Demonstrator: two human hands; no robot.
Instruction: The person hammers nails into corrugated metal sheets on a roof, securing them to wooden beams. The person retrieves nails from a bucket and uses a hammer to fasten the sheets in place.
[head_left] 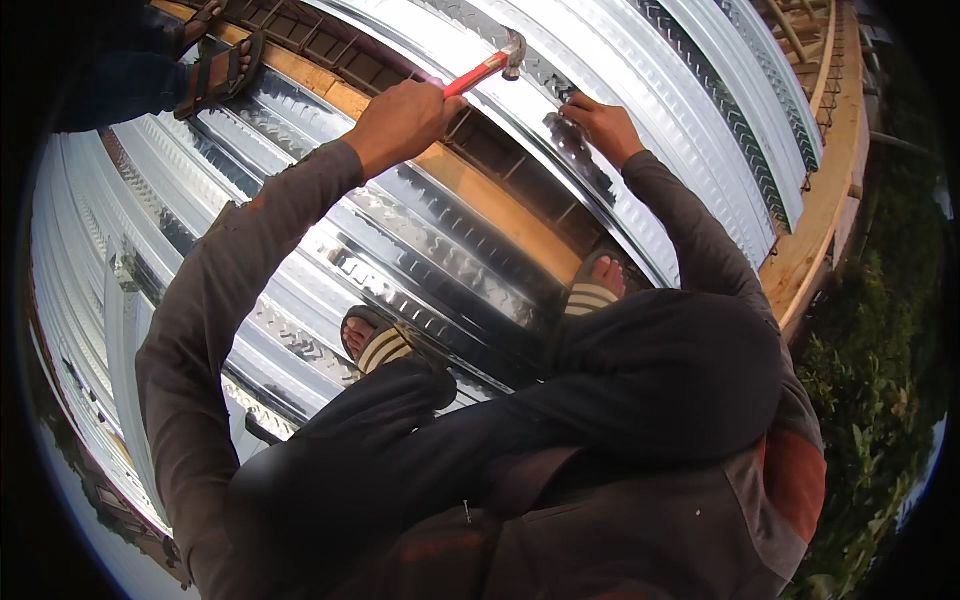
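My left hand [405, 125] is closed round the red handle of a claw hammer [485, 74]. The hammer's metal head is raised just above a shiny ribbed metal sheet [640, 95], up and left of my other hand. Against that sheet, the thumb and fingers of my right hand [606, 126] are pinched together at a rib. Whatever they hold, if anything, is too small or hidden to make out. A dark patch, a shadow or reflection, shows on the sheet beside these fingers.
Another person's sandalled feet [222, 75] stand at the upper left. A wooden beam [500, 212] and steel bars lie in a gap between the metal sheets. Timber edging [815, 225] borders the right side, with greenery [880, 400] beyond. My striped sandals [385, 348] rest on ribbed metal and near the beam.
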